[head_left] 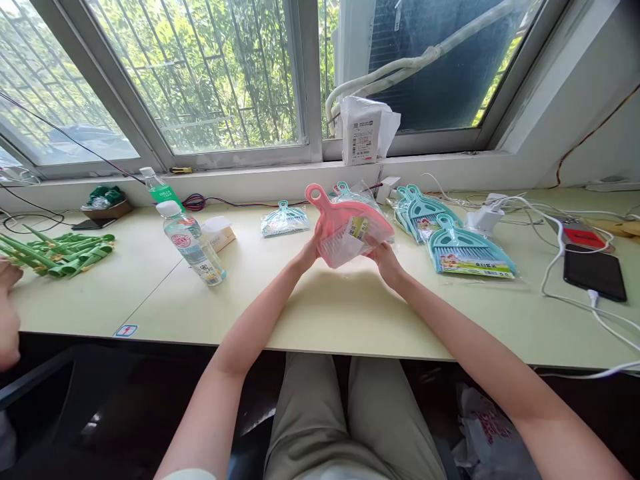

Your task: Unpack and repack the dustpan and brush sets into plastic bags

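Observation:
A pink dustpan and brush set [345,223] in clear wrapping is held up over the table in front of me, its looped handle pointing up and left. My left hand [314,243] grips its left side below the handle. On its lower right edge my right hand [383,257] has hold of it, some fingers hidden behind the set. Behind it a blue set [343,190] is partly covered. Several wrapped blue dustpan sets [425,210] lie to the right, with another blue set [470,252] nearest my right arm. A small blue set [285,220] rests left of my hands.
Two plastic bottles [193,247] stand at the left beside a tissue box [219,233]. Green stalks [65,253] lie far left, near another person's hand [7,313]. A black phone [595,272] and white cables [547,267] occupy the right. A white box [363,137] stands on the sill.

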Demonstrator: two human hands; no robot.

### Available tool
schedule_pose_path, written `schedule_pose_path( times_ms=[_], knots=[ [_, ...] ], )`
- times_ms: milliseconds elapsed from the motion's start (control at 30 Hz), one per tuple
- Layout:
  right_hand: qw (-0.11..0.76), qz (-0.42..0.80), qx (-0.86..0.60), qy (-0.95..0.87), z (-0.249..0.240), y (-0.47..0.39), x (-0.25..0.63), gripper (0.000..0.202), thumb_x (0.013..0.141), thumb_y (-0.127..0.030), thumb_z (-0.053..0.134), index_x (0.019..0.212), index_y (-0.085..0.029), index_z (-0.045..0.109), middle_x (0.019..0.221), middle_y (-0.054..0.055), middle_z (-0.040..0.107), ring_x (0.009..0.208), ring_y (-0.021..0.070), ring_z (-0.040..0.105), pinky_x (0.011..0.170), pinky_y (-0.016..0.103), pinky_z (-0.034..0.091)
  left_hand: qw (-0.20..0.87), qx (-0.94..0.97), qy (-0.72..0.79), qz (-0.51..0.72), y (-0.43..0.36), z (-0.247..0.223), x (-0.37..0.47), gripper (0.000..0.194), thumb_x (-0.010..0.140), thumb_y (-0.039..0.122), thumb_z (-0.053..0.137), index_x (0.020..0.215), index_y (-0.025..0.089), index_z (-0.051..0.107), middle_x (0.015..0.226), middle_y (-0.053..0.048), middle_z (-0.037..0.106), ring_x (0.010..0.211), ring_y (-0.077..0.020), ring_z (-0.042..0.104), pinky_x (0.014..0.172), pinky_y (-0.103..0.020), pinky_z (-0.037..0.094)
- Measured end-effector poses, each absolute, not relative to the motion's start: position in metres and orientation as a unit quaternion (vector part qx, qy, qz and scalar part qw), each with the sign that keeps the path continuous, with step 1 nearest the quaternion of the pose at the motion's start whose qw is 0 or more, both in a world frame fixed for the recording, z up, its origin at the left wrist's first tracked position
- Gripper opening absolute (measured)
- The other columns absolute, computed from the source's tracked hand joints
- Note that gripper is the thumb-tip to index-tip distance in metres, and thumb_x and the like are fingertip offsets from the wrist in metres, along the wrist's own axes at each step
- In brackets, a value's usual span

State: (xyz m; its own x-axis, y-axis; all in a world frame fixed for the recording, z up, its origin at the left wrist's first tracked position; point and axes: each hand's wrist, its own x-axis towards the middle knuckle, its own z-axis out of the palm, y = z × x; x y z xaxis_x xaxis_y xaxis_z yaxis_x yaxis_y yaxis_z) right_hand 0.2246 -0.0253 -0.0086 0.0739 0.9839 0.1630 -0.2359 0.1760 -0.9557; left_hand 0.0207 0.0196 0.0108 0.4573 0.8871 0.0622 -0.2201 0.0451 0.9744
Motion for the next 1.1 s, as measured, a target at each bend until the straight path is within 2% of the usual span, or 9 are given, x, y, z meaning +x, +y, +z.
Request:
schedule_pose_path(
  times_ms=[67, 167, 333, 433, 600, 800, 967, 1033, 1100],
  knots=[
    [0.612, 0.504, -0.394, -0.466, -0.009, -0.025, 0.225, 0.043, 0.068, -0.053, 0.075, 0.101, -0.025, 0.068, 0.106, 0.004, 0.074, 0.102, 0.0251, 0.067, 0.097, 0.044, 0.052, 0.642, 0.542, 0.306, 0.448, 0.019, 0.011, 0.022, 0.071, 0.092, 0.07, 0.03, 0.14, 0.024, 0.052, 0.136, -0.008, 0.061, 0.129, -0.0323, 0.053, 0.106, -0.047, 0.044],
    [0.598, 0.523, -0.378, -0.476, -0.008, -0.026, 0.227, 0.049, 0.066, -0.053, 0.077, 0.106, -0.027, 0.065, 0.108, 0.003, 0.073, 0.099, 0.0238, 0.068, 0.089, 0.041, 0.056, 0.612, 0.563, 0.305, 0.464, 0.017, 0.012, 0.025, 0.069, 0.091, 0.072, 0.03, 0.135, 0.026, 0.056, 0.135, -0.006, 0.062, 0.127, -0.0313, 0.055, 0.107, -0.046, 0.043],
    [0.616, 0.522, -0.389, -0.443, -0.009, -0.025, 0.231, 0.057, 0.061, -0.055, 0.079, 0.109, -0.029, 0.06, 0.11, 0.002, 0.073, 0.095, 0.0225, 0.069, 0.08, 0.039, 0.059, 0.573, 0.629, 0.327, 0.411, 0.01, 0.013, 0.029, 0.059, 0.087, 0.068, 0.046, 0.125, 0.027, 0.065, 0.12, -0.009, 0.07, 0.114, -0.0318, 0.062, 0.088, -0.041, 0.051],
    [0.615, 0.517, -0.392, -0.448, -0.009, -0.024, 0.234, 0.057, 0.06, -0.052, 0.08, 0.107, -0.028, 0.059, 0.108, 0.003, 0.073, 0.095, 0.0234, 0.07, 0.08, 0.041, 0.059, 0.57, 0.625, 0.34, 0.411, 0.009, 0.012, 0.031, 0.06, 0.087, 0.069, 0.044, 0.124, 0.026, 0.065, 0.118, -0.01, 0.071, 0.11, -0.0308, 0.064, 0.083, -0.038, 0.052],
    [0.582, 0.534, -0.374, -0.486, -0.009, -0.026, 0.233, 0.049, 0.061, -0.035, 0.08, 0.105, -0.026, 0.062, 0.104, 0.003, 0.074, 0.096, 0.0235, 0.07, 0.086, 0.043, 0.059, 0.528, 0.651, 0.333, 0.432, 0.014, 0.01, 0.026, 0.068, 0.09, 0.07, 0.034, 0.132, 0.022, 0.059, 0.121, -0.011, 0.069, 0.108, -0.0298, 0.064, 0.082, -0.034, 0.052],
    [0.628, 0.515, -0.389, -0.435, -0.014, -0.022, 0.229, 0.05, 0.057, -0.04, 0.084, 0.1, -0.025, 0.064, 0.104, 0.004, 0.074, 0.097, 0.0245, 0.07, 0.085, 0.045, 0.059, 0.544, 0.636, 0.324, 0.442, 0.014, -0.001, 0.038, 0.064, 0.092, 0.068, 0.035, 0.129, 0.023, 0.061, 0.119, -0.008, 0.07, 0.108, -0.0285, 0.065, 0.081, -0.034, 0.052],
    [0.609, 0.519, -0.406, -0.442, -0.009, -0.021, 0.233, 0.056, 0.048, -0.037, 0.09, 0.096, -0.021, 0.066, 0.098, 0.007, 0.075, 0.096, 0.029, 0.07, 0.08, 0.047, 0.06, 0.569, 0.422, 0.437, 0.554, 0.036, -0.001, 0.031, 0.06, 0.099, 0.056, 0.021, 0.115, 0.016, 0.064, 0.106, -0.011, 0.073, 0.101, -0.0223, 0.068, 0.081, -0.031, 0.054],
    [0.572, 0.526, -0.418, -0.47, -0.008, -0.022, 0.234, 0.057, 0.045, -0.032, 0.091, 0.096, -0.021, 0.066, 0.096, 0.007, 0.076, 0.094, 0.03, 0.07, 0.077, 0.047, 0.06, 0.51, 0.339, 0.499, 0.613, 0.051, 0.005, -0.002, 0.057, 0.103, 0.044, 0.013, 0.119, 0.013, 0.059, 0.108, -0.013, 0.071, 0.101, -0.0183, 0.069, 0.082, -0.028, 0.054],
    [0.549, 0.529, -0.429, -0.484, -0.008, -0.024, 0.235, 0.057, 0.044, -0.03, 0.091, 0.095, -0.021, 0.066, 0.095, 0.007, 0.076, 0.092, 0.03, 0.07, 0.075, 0.047, 0.06, 0.377, 0.315, 0.61, 0.621, 0.061, 0.012, -0.047, 0.054, 0.103, 0.031, 0.007, 0.125, 0.011, 0.052, 0.111, -0.015, 0.069, 0.105, -0.0166, 0.068, 0.085, -0.029, 0.054]
  ],
)
